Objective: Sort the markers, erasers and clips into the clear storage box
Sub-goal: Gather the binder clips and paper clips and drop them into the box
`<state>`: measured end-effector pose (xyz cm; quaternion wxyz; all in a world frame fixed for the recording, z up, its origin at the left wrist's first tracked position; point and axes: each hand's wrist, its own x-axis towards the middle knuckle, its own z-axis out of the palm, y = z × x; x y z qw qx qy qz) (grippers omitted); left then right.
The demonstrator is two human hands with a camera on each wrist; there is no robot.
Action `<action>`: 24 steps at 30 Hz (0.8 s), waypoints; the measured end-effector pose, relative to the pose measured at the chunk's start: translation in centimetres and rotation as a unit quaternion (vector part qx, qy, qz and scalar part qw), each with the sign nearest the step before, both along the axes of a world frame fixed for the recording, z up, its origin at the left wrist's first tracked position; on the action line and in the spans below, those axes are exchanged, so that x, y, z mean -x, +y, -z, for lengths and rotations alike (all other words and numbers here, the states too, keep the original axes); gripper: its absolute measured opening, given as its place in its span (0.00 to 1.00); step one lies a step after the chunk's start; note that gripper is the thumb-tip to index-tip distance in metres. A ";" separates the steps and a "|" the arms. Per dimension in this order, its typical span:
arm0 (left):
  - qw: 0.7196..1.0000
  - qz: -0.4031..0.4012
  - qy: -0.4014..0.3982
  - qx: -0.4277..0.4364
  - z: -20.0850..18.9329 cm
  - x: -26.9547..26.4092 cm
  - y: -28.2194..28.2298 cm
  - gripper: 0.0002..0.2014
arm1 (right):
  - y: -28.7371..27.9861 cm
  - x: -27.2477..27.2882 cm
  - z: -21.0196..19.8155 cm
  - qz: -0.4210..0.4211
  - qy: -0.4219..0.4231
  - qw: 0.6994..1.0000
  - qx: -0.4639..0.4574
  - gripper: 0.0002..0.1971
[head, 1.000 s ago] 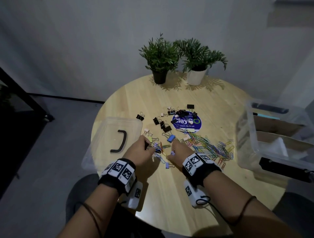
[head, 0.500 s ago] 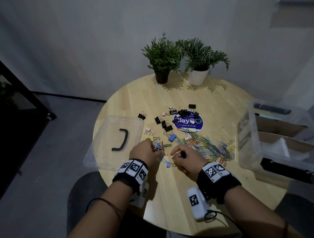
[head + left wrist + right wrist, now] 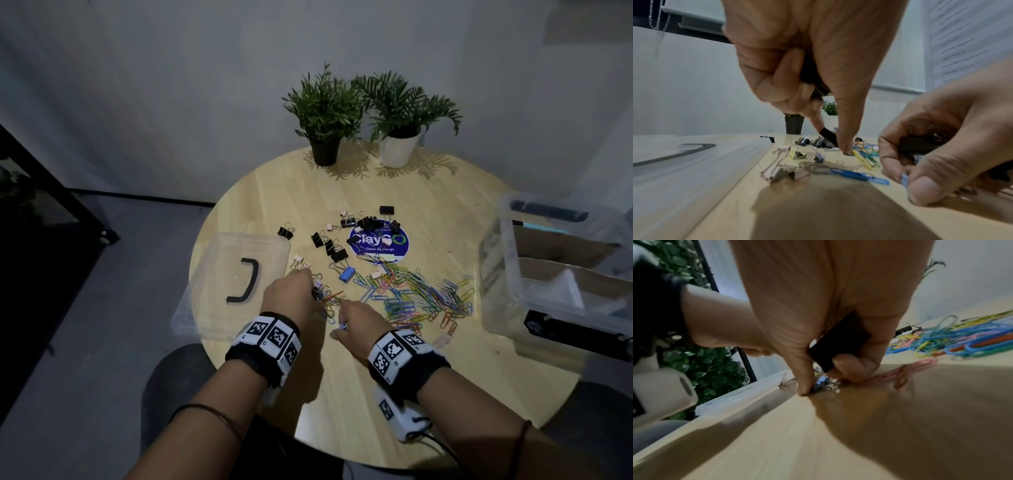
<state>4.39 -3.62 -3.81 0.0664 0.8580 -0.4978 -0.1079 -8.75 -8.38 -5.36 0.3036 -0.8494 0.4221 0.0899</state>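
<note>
My left hand [image 3: 294, 294] hovers over small binder clips beside the lid. It holds black binder clips [image 3: 813, 78] in its curled fingers, and its thumb and forefinger pinch another black clip [image 3: 828, 138] on the table. Close to its right, my right hand [image 3: 356, 322] keeps a black binder clip [image 3: 838, 344] in its palm and pinches a small blue binder clip [image 3: 904, 178] against the table. Loose black binder clips [image 3: 329, 243] and a pile of coloured paper clips [image 3: 418, 298] lie beyond. The clear storage box [image 3: 507, 260] stands at the right.
The box's clear lid [image 3: 219, 308] with a black handle lies flat at the left, overhanging the table's edge. Two potted plants [image 3: 325, 113] stand at the back. A round blue sticker [image 3: 378, 241] marks the table's middle. A larger blue binder clip [image 3: 347, 274] lies near my left hand.
My right hand has come down onto the small blue clip that lay between my hands and pinched it. My left hand has reached slightly forward into the small clips.
</note>
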 end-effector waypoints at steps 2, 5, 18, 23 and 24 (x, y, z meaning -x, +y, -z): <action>1.000 0.019 -0.001 0.004 0.2 0.0 0.1 0.17 | 0.1 0.3 0.1 -0.006 -0.005 1.000 -0.001 0.13; 0.999 0.038 0.008 0.014 0.5 0.4 0.3 0.13 | 0.2 0.8 0.1 -0.009 -0.015 1.000 -0.007 0.12; 0.995 -0.002 0.101 -0.025 0.4 0.0 0.4 0.13 | 0.2 2.0 -0.8 -0.019 -0.033 0.999 -0.008 0.13; 0.990 0.040 0.112 0.069 -3.5 1.4 0.0 0.12 | -0.1 5.5 -6.1 0.073 -0.207 0.975 0.030 0.03; 0.987 0.053 0.120 0.089 -4.4 2.1 -0.1 0.11 | -0.9 6.8 -7.6 0.098 -0.257 0.959 0.065 0.03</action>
